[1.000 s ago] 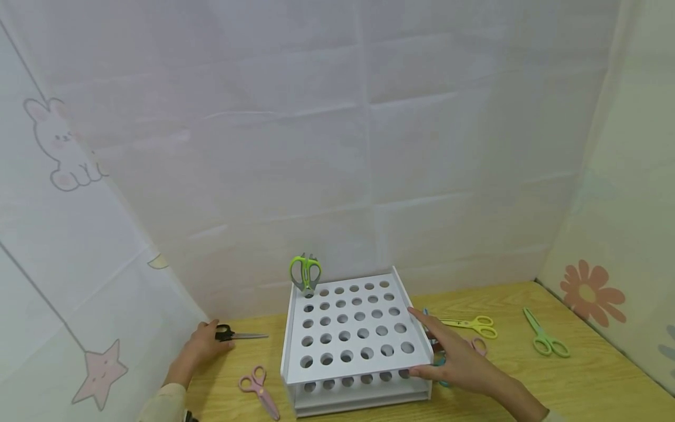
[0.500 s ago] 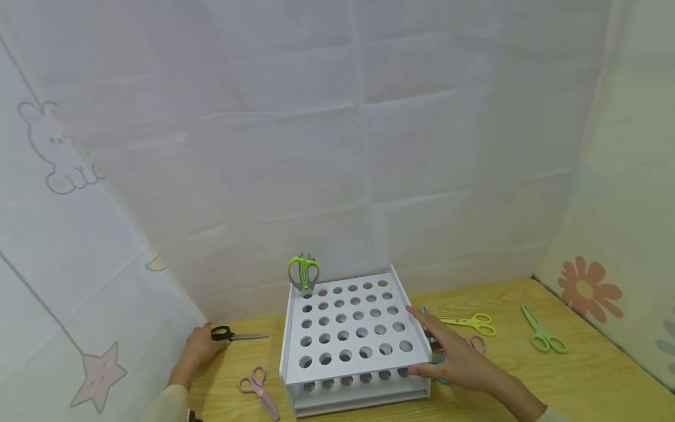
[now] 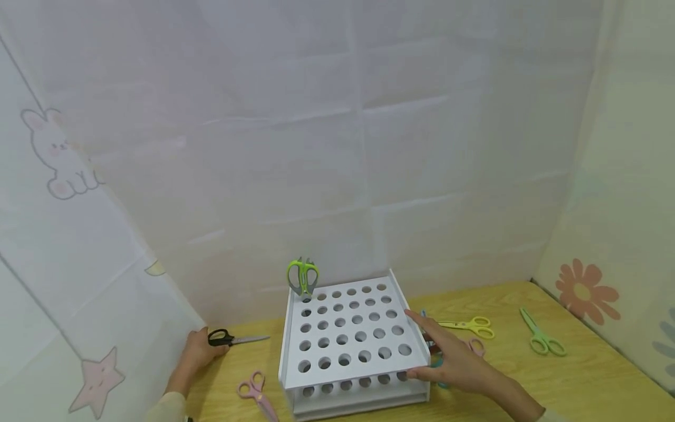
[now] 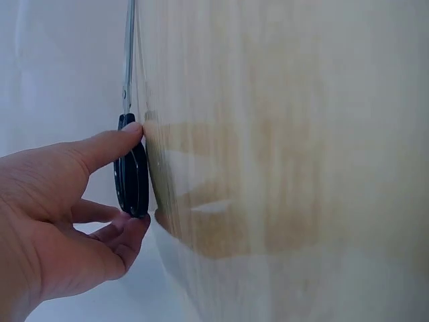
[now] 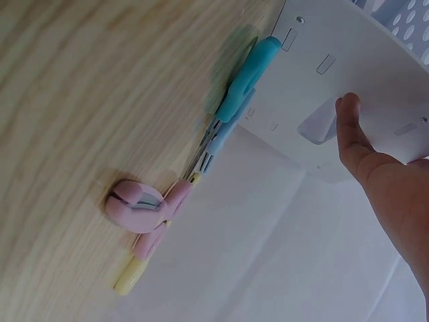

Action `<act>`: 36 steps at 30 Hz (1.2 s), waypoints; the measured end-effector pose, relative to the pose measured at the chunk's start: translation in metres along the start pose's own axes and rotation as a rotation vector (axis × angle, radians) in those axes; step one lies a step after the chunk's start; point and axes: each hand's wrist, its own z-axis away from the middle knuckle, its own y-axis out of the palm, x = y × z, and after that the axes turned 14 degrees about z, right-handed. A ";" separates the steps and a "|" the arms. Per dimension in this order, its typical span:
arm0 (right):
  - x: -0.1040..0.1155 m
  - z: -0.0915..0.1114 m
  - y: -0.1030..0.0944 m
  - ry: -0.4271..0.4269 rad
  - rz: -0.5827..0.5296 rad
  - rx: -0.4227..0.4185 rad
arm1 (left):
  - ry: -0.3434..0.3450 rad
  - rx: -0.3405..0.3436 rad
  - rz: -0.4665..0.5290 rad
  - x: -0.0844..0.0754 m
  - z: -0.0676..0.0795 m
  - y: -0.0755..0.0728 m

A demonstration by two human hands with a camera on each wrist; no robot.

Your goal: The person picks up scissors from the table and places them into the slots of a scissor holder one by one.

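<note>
My left hand is at the far left, touching the handle of black-handled scissors that lie with the blades pointing right. In the left wrist view the thumb is on one side of the black handle and fingertips are at its end, pinching it. A white rack with rows of round holes stands in the middle. My right hand holds its right side, thumb at the front corner and fingers over the side wall. In the right wrist view a finger lies by the cut-out in the side panel.
Green and grey scissors stand in the rack's back left hole. Pink scissors lie left of the rack. To its right are yellow scissors, light green scissors, pink scissors and teal scissors. Fabric walls enclose the table.
My left hand has shifted slightly left, and more of the black handle shows beside it. The right hand keeps its place on the rack. The head view has tilted a little.
</note>
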 end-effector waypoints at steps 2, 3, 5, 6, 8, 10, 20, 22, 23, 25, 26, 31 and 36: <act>0.000 0.001 0.001 -0.002 -0.012 0.003 | 0.002 -0.005 0.002 0.001 0.002 0.001; 0.000 0.001 0.001 -0.003 -0.018 0.004 | 0.000 -0.008 0.008 0.002 0.003 0.002; -0.001 0.002 0.002 -0.005 -0.024 0.003 | 0.000 -0.013 0.022 0.003 0.005 0.003; -0.001 0.002 0.002 -0.006 -0.027 0.003 | 0.004 -0.018 0.031 0.003 0.006 0.003; -0.001 0.002 0.002 -0.005 -0.028 0.002 | 0.022 -0.036 0.043 0.002 0.007 0.004; 0.000 0.001 0.002 0.001 -0.029 0.005 | 0.039 -0.047 0.053 0.001 0.009 0.004; 0.000 0.001 0.001 0.005 -0.011 0.000 | 0.070 -0.101 0.094 -0.017 0.011 -0.005; 0.000 0.000 0.000 0.001 -0.003 -0.006 | 0.113 -0.117 0.097 -0.021 0.010 -0.006; 0.000 0.000 0.000 0.000 0.000 -0.008 | 0.135 -0.123 0.104 -0.023 0.010 -0.007; 0.000 0.000 -0.001 0.000 0.003 -0.009 | 0.176 -0.129 0.131 -0.027 0.010 -0.007; -0.001 -0.001 -0.001 0.000 0.003 -0.009 | 0.195 -0.131 0.147 -0.029 0.010 -0.007; -0.001 -0.001 0.000 0.005 0.009 -0.003 | 0.283 -0.128 0.222 -0.037 0.011 -0.009; -0.001 -0.001 0.000 0.003 0.015 -0.003 | 0.318 -0.108 0.243 -0.049 0.014 -0.014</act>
